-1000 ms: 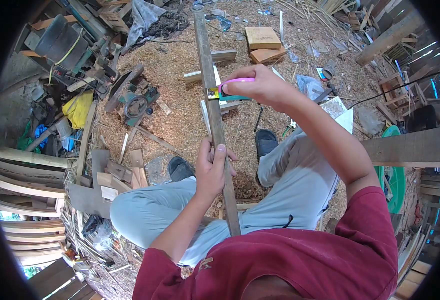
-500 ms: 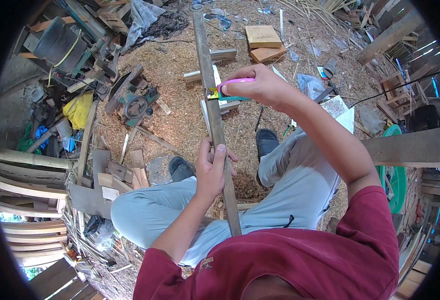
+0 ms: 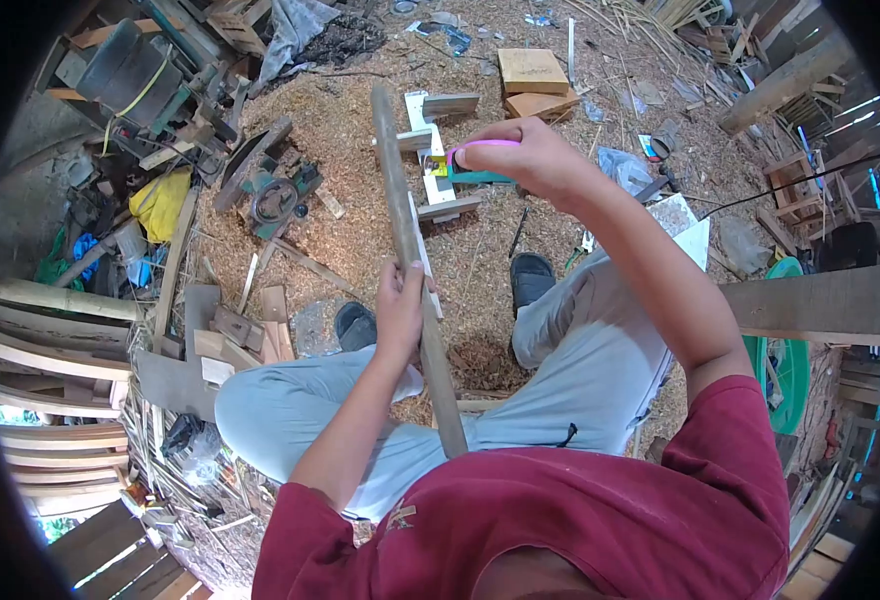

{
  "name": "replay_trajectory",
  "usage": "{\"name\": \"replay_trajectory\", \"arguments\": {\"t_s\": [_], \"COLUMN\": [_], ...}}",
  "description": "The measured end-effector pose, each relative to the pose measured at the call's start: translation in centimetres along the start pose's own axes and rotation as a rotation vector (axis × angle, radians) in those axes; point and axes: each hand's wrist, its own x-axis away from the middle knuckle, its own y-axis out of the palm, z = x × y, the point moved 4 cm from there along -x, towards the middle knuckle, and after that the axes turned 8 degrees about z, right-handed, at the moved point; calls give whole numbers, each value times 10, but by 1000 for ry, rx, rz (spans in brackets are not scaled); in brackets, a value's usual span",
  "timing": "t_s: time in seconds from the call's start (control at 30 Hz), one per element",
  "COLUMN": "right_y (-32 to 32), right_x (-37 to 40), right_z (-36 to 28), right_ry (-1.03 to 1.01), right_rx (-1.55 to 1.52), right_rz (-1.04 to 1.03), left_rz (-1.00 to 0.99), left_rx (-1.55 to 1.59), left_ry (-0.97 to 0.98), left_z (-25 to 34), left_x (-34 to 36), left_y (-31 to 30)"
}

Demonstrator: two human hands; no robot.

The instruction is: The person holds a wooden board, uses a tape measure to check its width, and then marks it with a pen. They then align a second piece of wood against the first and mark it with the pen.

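My left hand (image 3: 400,310) is wrapped round a long wooden bar (image 3: 396,190), which slants from my lap up past the white frame. In my right hand (image 3: 525,155) is a pink and teal tool (image 3: 480,176) with a yellow part at its left end; it looks like a tape measure. That yellow end is a small gap to the right of the bar, over the white frame (image 3: 416,108) with short wooden crosspieces (image 3: 452,104) on the ground. My right palm and some fingertips are hidden.
A green machine (image 3: 278,195) stands on the shavings at left. Wood blocks (image 3: 533,70) lie beyond my right hand. Scrap boards (image 3: 225,345) are near my left knee. A wooden beam (image 3: 820,298) and green basin (image 3: 788,375) are at right. My shoes (image 3: 532,282) rest on the ground.
The bar has moved left and turned a little in my left hand, uncovering more of the white frame. The tool in my right hand has come away from the bar.
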Motion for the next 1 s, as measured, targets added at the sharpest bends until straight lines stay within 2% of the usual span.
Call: {"name": "replay_trajectory", "arguments": {"t_s": [0.07,0.2,0.3,0.4,0.5,0.6,0.63,0.73,0.83,0.93,1.0], "right_y": [-5,-9,-10,-16,-22,-30,-33,-38,-37,-31,-27], "right_x": [7,1,-8,-4,0,6,5,2,-3,-12,-15], "right_z": [-9,2,16,15,17,17,21,28,29,38,37], "right_ry": [62,54,12,-2,17,53,23,64,46,107,100], "right_rx": [61,105,128,123,127,167,173,174,245,248,271], "right_rz": [24,67,69,108,118,113,137,141,171,123,100], "left_rz": [103,137,199,212,130,-59,33,390,515,196,155], "left_rx": [-207,-454,-519,-618,-624,-327,-376,-777,-1074,-1058,-1106], "left_ry": [151,77,311,444,512,223,135,249,112,-41,-4], "left_z": [-15,-52,-71,-109,-147,-201,-207,-238,-252,-275,-283], "left_x": [-16,-32,-49,-90,-117,-127,-122,-123,-114,-126,-132], "left_y": [-4,-2,24,58,83,85,76,37,13,2,-2]}}
